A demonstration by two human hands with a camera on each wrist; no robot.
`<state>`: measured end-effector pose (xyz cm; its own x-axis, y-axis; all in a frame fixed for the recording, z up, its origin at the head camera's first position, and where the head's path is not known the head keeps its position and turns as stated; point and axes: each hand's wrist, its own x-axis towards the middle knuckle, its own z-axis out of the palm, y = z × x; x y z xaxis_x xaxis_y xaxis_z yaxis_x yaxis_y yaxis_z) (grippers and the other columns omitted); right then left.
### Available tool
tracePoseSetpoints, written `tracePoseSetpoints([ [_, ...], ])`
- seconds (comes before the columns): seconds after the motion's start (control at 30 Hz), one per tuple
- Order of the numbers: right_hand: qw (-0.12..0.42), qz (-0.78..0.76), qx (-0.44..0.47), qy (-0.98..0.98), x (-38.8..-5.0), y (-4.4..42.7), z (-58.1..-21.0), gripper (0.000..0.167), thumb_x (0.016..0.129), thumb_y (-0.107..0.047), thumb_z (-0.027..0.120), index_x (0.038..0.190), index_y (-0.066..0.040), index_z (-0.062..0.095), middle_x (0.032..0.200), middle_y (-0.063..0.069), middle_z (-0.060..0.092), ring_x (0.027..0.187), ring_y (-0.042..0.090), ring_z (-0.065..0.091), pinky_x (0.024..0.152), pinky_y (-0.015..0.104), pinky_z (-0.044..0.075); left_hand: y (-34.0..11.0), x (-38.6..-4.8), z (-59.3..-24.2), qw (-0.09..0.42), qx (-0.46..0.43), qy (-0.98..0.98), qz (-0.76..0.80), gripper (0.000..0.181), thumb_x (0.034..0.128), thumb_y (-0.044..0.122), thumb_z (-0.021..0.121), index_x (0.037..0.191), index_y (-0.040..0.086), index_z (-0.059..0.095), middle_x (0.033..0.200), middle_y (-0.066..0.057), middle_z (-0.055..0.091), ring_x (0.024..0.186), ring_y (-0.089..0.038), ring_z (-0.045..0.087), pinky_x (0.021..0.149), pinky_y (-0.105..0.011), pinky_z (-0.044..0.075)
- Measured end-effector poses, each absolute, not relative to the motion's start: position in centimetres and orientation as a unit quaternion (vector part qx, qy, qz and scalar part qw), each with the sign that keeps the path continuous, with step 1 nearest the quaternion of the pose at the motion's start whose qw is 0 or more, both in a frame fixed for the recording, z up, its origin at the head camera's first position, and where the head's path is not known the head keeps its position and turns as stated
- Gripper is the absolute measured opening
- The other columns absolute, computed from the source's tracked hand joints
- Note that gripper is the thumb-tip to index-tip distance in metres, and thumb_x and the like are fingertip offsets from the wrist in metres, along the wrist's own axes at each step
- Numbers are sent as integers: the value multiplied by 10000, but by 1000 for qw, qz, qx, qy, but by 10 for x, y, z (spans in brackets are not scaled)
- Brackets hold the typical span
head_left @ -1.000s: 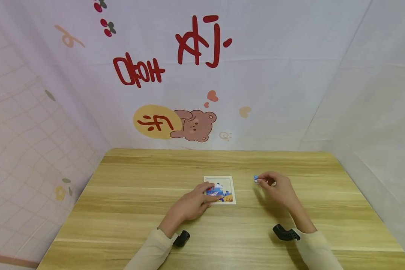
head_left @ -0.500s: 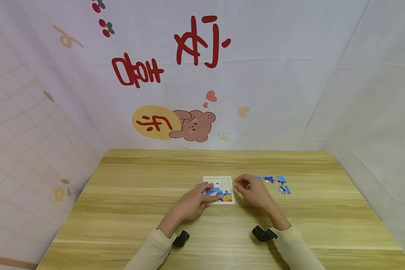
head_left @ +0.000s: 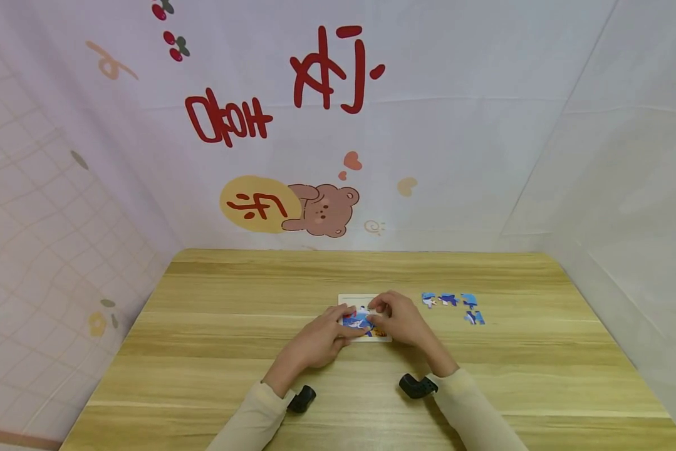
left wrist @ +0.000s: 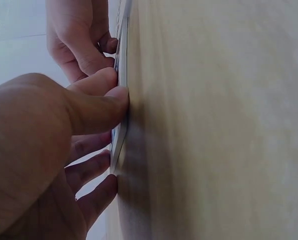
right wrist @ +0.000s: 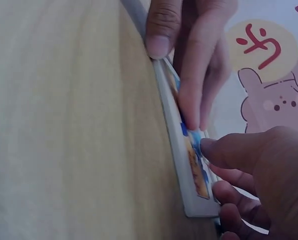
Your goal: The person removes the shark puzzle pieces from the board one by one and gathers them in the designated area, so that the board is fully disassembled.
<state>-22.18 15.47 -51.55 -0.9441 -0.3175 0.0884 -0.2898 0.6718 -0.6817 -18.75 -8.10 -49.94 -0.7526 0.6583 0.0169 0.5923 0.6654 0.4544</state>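
A square jigsaw puzzle tray (head_left: 364, 297) with a pale rim lies on the wooden table, partly filled with a blue sea picture. My left hand (head_left: 315, 338) rests on its left side, fairly straight fingers spread over the picture and thumb near the front rim. Over the tray's right side is my right hand (head_left: 403, 321), thumb and fingertips pinched together at the picture. In the right wrist view, the right thumb (right wrist: 223, 147) touches a blue puzzle piece (right wrist: 194, 136); the fingers largely hide what they pinch.
Several loose blue puzzle pieces (head_left: 448, 300) lie right of the tray. The wooden table (head_left: 230, 294) reaches back to a white curtain (head_left: 456, 125) printed with a bear. Each wrist wears a black device (head_left: 418, 386).
The right hand has moved left from the loose pieces onto the tray, uncovering those pieces. My left hand has stayed in place on the tray.
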Motion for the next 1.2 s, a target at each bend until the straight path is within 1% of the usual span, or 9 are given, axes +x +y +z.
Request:
tracePoseSetpoints([
  [0.17,10,-359,-168,918,-220,153,-517,137,881,-199,809,985,-139,742,864,9,580,725,116,462,655,247,400,-81,-188,-500,69,344,908,231,361,1040,185,604,1375,305,664,1588,-118,445,1511,-336,371,1182,-503,416],
  [0.57,-21,-361,-157,919,-215,150,-519,151,875,-192,820,999,-145,749,885,0,607,707,101,462,661,249,402,-80,-188,-499,71,337,910,231,349,1037,183,609,1352,314,681,1583,-119,448,1510,-338,374,1187,-511,407],
  [0.73,-20,-377,-139,916,-212,148,-517,147,873,-169,821,994,-159,739,901,-21,662,752,112,514,694,262,438,-79,-188,-500,70,338,910,230,347,1035,180,612,1347,313,687,1579,-122,452,1508,-336,376,1192,-506,402],
  [0.87,-13,-422,-124,898,-210,147,-516,137,878,-141,815,971,-176,722,860,-38,710,725,99,585,651,236,484,-79,-188,-500,71,338,910,227,354,1033,171,616,1349,315,686,1582,-116,451,1509,-328,375,1200,-502,393],
  [0.97,-11,-442,-118,889,-210,146,-517,137,887,-136,810,981,-172,718,826,-37,725,677,83,603,600,215,485,-79,-189,-499,73,339,911,225,362,1032,163,616,1355,313,680,1586,-117,446,1510,-328,373,1203,-505,389],
  [1.1,-11,-447,-109,888,-210,144,-518,137,894,-133,803,1011,-149,733,811,-41,737,679,59,633,606,200,504,-80,-188,-500,73,341,911,220,370,1032,161,617,1361,320,674,1592,-122,437,1512,-329,367,1201,-509,389],
  [1.2,-10,-452,-104,886,-209,144,-519,103,909,-136,787,999,-146,739,807,-44,734,690,55,647,603,200,515,-80,-188,-500,73,340,912,216,372,1032,165,616,1363,327,671,1596,-121,433,1515,-325,364,1201,-507,389],
])
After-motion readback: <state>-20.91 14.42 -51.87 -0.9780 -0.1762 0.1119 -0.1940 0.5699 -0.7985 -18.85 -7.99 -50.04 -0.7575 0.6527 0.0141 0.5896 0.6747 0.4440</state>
